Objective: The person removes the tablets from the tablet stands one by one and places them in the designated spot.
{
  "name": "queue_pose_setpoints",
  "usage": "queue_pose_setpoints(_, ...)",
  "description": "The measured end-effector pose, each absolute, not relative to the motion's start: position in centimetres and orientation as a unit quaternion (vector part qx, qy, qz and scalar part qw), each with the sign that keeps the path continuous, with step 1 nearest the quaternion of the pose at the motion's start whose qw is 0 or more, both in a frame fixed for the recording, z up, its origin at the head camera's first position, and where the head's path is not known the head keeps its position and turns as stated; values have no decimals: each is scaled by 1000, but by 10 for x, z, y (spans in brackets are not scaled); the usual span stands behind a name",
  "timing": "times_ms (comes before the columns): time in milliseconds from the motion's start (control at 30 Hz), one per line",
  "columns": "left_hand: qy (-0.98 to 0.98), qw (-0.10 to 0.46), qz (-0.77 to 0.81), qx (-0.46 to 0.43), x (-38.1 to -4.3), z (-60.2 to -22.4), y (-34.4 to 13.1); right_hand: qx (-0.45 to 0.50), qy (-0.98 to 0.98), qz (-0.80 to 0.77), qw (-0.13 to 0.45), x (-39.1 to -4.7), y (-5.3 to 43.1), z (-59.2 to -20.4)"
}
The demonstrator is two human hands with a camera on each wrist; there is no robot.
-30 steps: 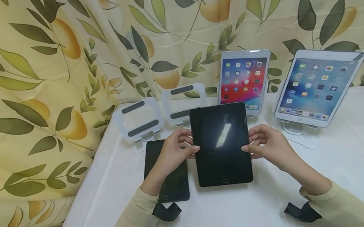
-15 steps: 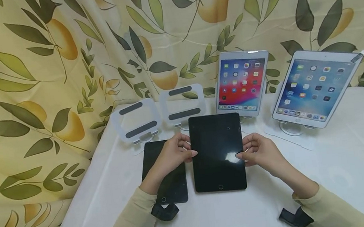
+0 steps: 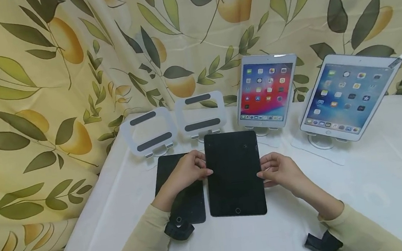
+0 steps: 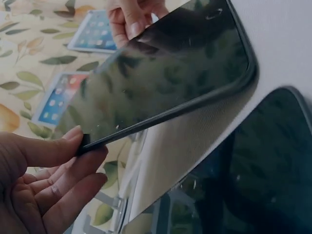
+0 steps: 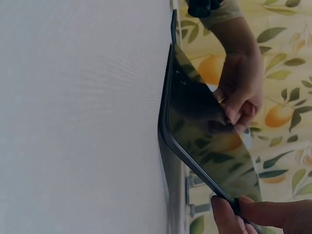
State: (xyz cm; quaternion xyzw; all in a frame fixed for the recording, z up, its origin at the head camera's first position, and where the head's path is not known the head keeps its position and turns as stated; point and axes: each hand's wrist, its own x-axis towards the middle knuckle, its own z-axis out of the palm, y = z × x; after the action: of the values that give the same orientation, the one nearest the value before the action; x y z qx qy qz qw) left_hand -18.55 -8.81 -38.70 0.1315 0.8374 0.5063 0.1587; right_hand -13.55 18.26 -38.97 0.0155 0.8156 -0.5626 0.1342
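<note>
Between both hands is a black tablet (image 3: 236,187) with a dark screen and a round home button at its near end. My left hand (image 3: 188,169) pinches its left edge, thumb on the front and fingers behind. On the opposite edge, my right hand (image 3: 281,172) pinches in the same way. In the left wrist view the tablet (image 4: 165,83) slants, its far end raised off the cloth. The right wrist view shows its near end (image 5: 168,122) low at the white cloth. A second black tablet (image 3: 192,209) lies flat under the left forearm, partly hidden by it.
Behind stand two bare tablet stands, one at left (image 3: 151,131) and one beside it (image 3: 201,113). Two white tablets with lit-looking icon screens, one red-blue (image 3: 265,89) and one blue (image 3: 348,96), lean on stands at right. A patterned curtain (image 3: 175,29) hangs behind the white-covered table (image 3: 379,188).
Both hands have brought the held tablet nearer and slightly left, lower toward the cloth. The bright reflection on its screen has gone. The other tablets and stands stay put.
</note>
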Motion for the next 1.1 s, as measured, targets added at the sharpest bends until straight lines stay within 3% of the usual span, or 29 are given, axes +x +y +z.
queue_pose_setpoints(467,833,212,497,118,-191,-412,-88,20,760,-621,191,-138,188,-415)
queue_pose_setpoints(700,842,198,489,113,-192,-419,-88,27,728,-653,207,-143,192,-426)
queue_pose_setpoints(867,848,199,479,104,-192,-420,-86,32,728,-654,202,-145,193,-429)
queue_pose_setpoints(1100,861,178,467,90,-192,-417,-86,-12,800,-583,141,-147,185,-428)
